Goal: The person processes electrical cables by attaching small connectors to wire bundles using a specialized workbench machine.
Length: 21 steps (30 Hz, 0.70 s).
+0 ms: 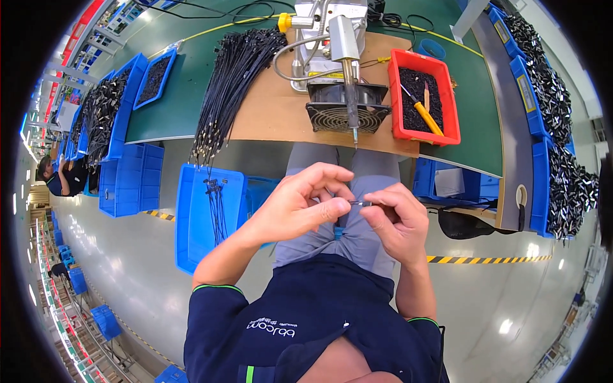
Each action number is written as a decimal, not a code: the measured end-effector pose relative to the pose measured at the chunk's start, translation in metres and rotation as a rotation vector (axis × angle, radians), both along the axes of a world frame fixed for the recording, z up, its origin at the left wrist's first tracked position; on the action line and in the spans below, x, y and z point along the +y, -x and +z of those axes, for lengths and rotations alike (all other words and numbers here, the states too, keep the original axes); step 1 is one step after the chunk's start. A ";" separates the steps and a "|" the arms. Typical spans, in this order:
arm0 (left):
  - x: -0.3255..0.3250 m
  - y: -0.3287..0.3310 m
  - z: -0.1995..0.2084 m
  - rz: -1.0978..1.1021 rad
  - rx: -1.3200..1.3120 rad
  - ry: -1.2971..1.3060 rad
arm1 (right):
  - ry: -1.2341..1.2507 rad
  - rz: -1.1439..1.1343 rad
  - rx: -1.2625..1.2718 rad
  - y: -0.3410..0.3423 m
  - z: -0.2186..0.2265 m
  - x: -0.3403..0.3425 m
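Note:
My left hand [313, 199] and my right hand [401, 217] meet above my lap, just in front of the workbench. A small dark piece with a shiny end [362, 203] bridges the gap between their fingertips. My left thumb and forefinger are closed at its left end, and my right thumb and forefinger pinch its right end. It is too small to tell its exact kind. Beyond my hands, the thin metal tip [355, 134] of a white bench machine [313, 57] points toward me, over a black fan [319, 116].
A bundle of black cables [239, 80] hangs over the bench edge at left, above a blue bin [184, 236] with several cables. At right stands a red tray [454, 121] of small black parts with a yellow-handled tool [429, 120]. Blue bins [539, 185] of parts line the right side.

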State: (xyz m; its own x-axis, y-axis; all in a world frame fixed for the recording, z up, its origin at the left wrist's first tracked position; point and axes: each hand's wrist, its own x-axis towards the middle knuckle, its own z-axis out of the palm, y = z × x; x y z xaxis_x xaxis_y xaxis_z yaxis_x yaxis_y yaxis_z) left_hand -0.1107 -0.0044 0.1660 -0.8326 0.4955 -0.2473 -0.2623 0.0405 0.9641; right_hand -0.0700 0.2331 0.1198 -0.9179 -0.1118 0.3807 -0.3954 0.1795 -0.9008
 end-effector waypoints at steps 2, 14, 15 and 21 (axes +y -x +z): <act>-0.001 -0.004 -0.022 0.015 0.255 0.064 | 0.057 -0.029 -0.048 -0.001 -0.002 -0.002; 0.020 -0.002 -0.024 0.111 0.570 0.245 | 0.169 -0.088 -0.103 0.001 -0.014 -0.007; 0.021 -0.001 -0.024 0.093 0.555 0.249 | 0.179 -0.097 -0.112 0.001 -0.016 -0.007; 0.033 0.000 -0.029 0.139 0.484 0.207 | 0.242 -0.122 -0.134 0.000 -0.025 -0.007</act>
State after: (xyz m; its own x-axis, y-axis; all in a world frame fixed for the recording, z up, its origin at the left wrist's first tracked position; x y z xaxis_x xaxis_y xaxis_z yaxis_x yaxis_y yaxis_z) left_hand -0.1110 0.0289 0.1373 -0.9296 0.3547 0.0998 0.1933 0.2390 0.9516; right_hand -0.0700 0.2259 0.0950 -0.9628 0.0818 0.2575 -0.2590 -0.0078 -0.9658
